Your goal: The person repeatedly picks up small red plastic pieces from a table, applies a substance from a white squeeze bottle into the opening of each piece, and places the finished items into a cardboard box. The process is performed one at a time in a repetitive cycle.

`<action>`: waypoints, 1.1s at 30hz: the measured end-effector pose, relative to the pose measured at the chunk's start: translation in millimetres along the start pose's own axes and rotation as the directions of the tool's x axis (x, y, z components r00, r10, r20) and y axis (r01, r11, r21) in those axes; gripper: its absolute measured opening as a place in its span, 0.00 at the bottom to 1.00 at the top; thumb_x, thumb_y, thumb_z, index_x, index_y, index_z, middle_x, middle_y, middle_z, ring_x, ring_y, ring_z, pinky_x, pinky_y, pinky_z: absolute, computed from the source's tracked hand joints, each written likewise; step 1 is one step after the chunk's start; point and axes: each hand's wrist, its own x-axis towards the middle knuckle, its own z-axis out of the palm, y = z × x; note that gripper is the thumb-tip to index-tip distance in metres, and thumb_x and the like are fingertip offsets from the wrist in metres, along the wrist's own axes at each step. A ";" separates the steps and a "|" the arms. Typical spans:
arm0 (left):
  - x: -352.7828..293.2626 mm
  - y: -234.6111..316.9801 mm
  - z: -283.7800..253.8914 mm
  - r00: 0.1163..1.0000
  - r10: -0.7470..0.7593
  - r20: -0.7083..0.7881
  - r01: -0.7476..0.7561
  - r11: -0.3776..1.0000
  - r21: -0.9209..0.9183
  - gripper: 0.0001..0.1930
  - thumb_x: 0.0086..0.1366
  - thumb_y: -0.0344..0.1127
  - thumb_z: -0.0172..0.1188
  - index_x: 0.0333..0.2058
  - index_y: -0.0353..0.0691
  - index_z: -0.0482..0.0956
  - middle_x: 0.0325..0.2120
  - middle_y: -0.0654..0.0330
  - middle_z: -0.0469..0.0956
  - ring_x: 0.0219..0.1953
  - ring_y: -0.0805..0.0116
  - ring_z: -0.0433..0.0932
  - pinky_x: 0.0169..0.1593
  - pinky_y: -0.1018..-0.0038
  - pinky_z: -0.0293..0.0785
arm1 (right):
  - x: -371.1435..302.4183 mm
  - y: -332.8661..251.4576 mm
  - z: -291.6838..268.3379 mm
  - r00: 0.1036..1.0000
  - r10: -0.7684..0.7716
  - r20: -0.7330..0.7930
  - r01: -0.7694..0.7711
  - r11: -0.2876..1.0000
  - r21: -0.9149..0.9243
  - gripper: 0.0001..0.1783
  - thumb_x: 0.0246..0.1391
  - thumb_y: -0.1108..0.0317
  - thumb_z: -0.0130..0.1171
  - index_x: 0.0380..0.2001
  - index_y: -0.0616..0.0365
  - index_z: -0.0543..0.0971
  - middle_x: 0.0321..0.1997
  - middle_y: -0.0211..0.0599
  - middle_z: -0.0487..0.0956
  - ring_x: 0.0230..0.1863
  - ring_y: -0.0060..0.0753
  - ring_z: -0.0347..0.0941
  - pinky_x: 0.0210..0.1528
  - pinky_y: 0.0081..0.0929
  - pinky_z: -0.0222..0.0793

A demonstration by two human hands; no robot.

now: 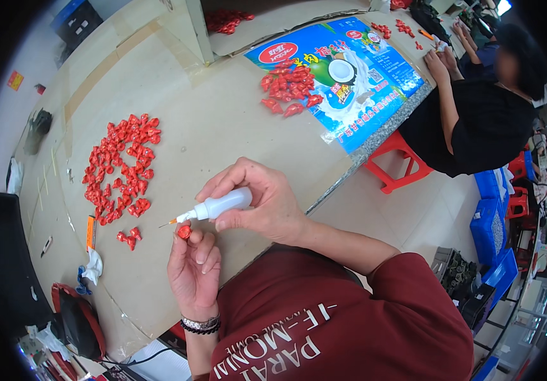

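Over the near edge of the beige table [213, 127], R hand [261, 198] is curled round a small white squeeze bottle [230, 201], thumb on the near side, fingers wrapped, bottle tilted approx. sideways w/ its orange-based needle [172, 221] pointing left. Just below, L hand [192, 267] has thumb & fingertips pinched on a small round red pc. [184, 232], other fingers loosely bent; dark bracelet [201, 326] on that wrist. Needle tip sits left of the held pc.; can't tell if nozzle touches L fingers. Further left on table: big loose cluster [135, 131] of glossy red pcs., w/ a small separate group [132, 237] just nearer the person. Below that, an orange strip [90, 232], crumpled white tissue [94, 267] & a small blue item [83, 281], kind unclear. Toward upper R, blue printed sheet [384, 95] w/ coconut pics, another red heap [286, 86] on its left part. Co-worker [477, 120] in black sits at table's R side, near a red stool [395, 157]; blue crates [486, 232] on floor behind.
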 end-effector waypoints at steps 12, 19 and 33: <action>-4.6 4.5 -14.3 0.995 -0.025 0.092 0.024 1.000 0.004 0.14 0.67 0.41 0.52 0.44 0.37 0.74 0.32 0.65 0.77 0.24 0.77 0.63 0.25 0.81 0.61 | -5.7 -9.1 7.2 0.985 -0.171 -0.016 0.169 0.983 -0.070 0.11 0.53 0.78 0.55 0.40 0.63 0.70 0.42 0.49 0.76 0.35 0.24 0.74 0.31 0.18 0.72; -10.6 7.1 -21.7 0.995 -0.009 0.098 0.013 0.999 -0.035 0.12 0.69 0.43 0.49 0.39 0.42 0.73 0.30 0.66 0.74 0.24 0.77 0.63 0.25 0.81 0.60 | -6.3 -5.6 20.4 0.948 -0.298 0.114 0.318 0.911 -0.261 0.10 0.51 0.76 0.60 0.37 0.64 0.72 0.41 0.48 0.77 0.35 0.27 0.74 0.36 0.20 0.72; -16.2 8.6 -23.4 0.997 0.014 0.071 -0.016 0.999 0.027 0.14 0.70 0.46 0.46 0.38 0.42 0.72 0.27 0.67 0.70 0.24 0.76 0.65 0.25 0.80 0.61 | -6.7 -3.1 36.3 0.872 -0.394 0.291 0.488 0.749 -0.449 0.11 0.43 0.78 0.65 0.33 0.65 0.76 0.34 0.50 0.79 0.33 0.34 0.76 0.29 0.23 0.72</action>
